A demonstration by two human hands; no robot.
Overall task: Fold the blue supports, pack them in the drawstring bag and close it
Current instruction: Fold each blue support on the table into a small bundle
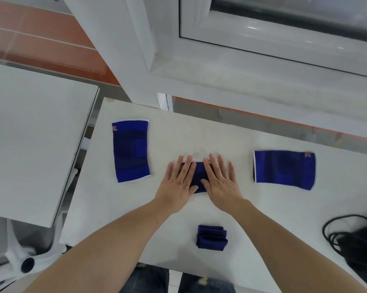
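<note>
Both hands (199, 182) press flat 1 blue support (198, 174)

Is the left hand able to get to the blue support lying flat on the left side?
Probably yes. The left hand presses flat on the middle support, and only bare table lies between it and the left support. Nothing stands in the way.

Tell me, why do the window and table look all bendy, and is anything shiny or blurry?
Head view: the wide-angle lens bends the window frame and tilts the table edges; white glare streaks sit on the sill; soft, even light leaves only faint shadows under both hands; the black bag at the right edge looks dark and smeared.
</note>
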